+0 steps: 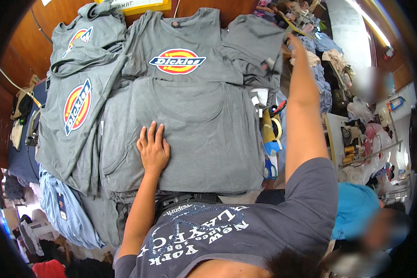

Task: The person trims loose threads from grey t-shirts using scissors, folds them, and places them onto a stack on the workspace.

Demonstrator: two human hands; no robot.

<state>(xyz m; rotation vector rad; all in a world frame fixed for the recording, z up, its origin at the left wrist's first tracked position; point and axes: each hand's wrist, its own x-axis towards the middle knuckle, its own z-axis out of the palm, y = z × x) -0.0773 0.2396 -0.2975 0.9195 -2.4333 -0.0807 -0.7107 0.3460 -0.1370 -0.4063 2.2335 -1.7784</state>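
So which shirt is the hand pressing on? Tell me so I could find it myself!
Start at the big wooden table covered in grey T-shirts. Find the stack nearest the person's body, in the middle, where the left hand lies flat. That top shirt is plain grey with no picture showing, while the logo shirts beside and behind it show a red and yellow badge.

**Table under grey shirts**

A wooden table point(23, 41) carries grey shirts laid in stacks; the nearest stack point(194, 134) lies plain side up at the front edge; a stack with a round logo point(76, 109) lies to its left; another logo shirt point(178, 51) lies behind; scissors point(269, 169) and tape rolls point(274, 127) sit along the right edge; light blue cloth point(65, 208) hangs off the front left corner.
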